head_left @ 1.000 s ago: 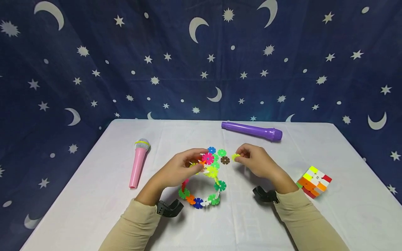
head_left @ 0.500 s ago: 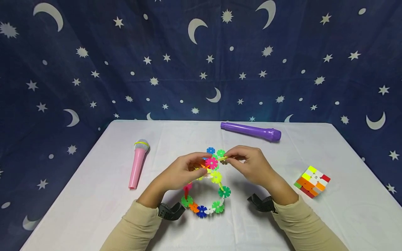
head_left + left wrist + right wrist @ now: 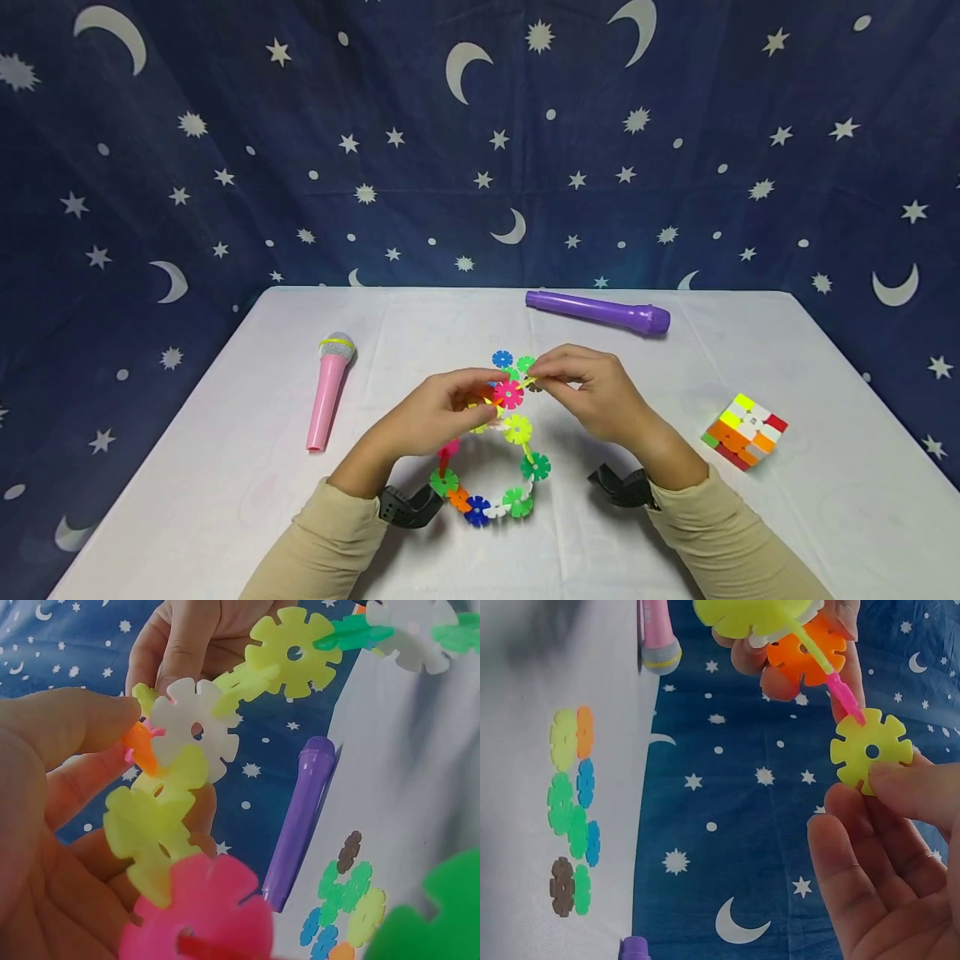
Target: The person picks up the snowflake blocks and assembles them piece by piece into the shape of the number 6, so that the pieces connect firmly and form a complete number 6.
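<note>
A ring of linked plastic snowflake discs (image 3: 517, 503) in many colours hangs below my left hand (image 3: 431, 412). That hand pinches an orange snowflake disc (image 3: 821, 658) of the chain between thumb and fingers. A pink snowflake disc (image 3: 516, 402) is joined to the orange one and sticks out to the right. My right hand (image 3: 600, 392) pinches a yellow snowflake disc (image 3: 850, 754) by its edge. In the right wrist view this yellow disc meets the pink one edge to slot; how deeply they interlock I cannot tell.
Several loose discs (image 3: 561, 802) lie on the white table (image 3: 637, 550) just beyond the hands. A purple microphone (image 3: 600, 311) lies at the back, a pink microphone (image 3: 326, 404) at left, and a puzzle cube (image 3: 746, 432) at right. A starry cloth (image 3: 375, 83) hangs behind.
My right hand has moved left, bringing the yellow disc from above the table to the pink disc. The ring has shifted slightly right and nearer to me, still gripped by my left hand.
</note>
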`<state>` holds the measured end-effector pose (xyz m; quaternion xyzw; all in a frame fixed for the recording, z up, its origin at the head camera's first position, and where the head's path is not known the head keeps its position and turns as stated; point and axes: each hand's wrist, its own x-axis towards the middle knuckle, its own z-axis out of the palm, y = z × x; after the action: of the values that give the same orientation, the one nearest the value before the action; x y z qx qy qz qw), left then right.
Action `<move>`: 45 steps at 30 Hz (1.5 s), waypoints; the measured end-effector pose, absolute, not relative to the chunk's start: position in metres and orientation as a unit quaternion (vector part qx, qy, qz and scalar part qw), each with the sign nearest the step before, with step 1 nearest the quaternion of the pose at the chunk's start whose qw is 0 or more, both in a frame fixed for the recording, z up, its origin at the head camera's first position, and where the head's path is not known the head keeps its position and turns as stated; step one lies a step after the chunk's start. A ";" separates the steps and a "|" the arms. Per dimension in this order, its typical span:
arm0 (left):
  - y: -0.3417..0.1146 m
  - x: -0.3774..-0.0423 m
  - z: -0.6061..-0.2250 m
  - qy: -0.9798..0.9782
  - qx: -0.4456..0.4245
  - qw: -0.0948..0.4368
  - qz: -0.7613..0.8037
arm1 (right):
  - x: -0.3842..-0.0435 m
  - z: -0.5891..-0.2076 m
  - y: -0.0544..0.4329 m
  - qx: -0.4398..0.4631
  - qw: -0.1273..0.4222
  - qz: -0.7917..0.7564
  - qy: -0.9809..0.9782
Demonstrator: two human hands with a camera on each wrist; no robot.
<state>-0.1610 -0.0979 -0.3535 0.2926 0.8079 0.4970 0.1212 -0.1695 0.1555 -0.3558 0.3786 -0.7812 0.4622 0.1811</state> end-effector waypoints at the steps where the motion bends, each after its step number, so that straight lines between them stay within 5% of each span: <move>1: -0.098 -0.161 -0.354 0.809 0.291 0.123 0.497 | -0.169 -0.356 0.155 0.378 0.180 0.463 -0.781; 24: -0.102 -0.161 -0.351 0.813 0.285 0.159 0.483 | -0.171 -0.361 0.152 0.434 0.215 0.410 -0.773; 37: -0.101 -0.165 -0.355 0.799 0.292 0.174 0.496 | -0.195 -0.390 0.166 0.239 -0.024 0.352 -0.905; 45: -0.102 -0.164 -0.357 0.813 0.301 0.178 0.466 | -0.201 -0.409 0.168 0.269 -0.072 0.267 -0.923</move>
<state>-0.1645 -0.1015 -0.3569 0.3010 0.8126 0.4665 0.1777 -0.2005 0.1683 -0.4094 0.2689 -0.9227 0.2668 -0.0718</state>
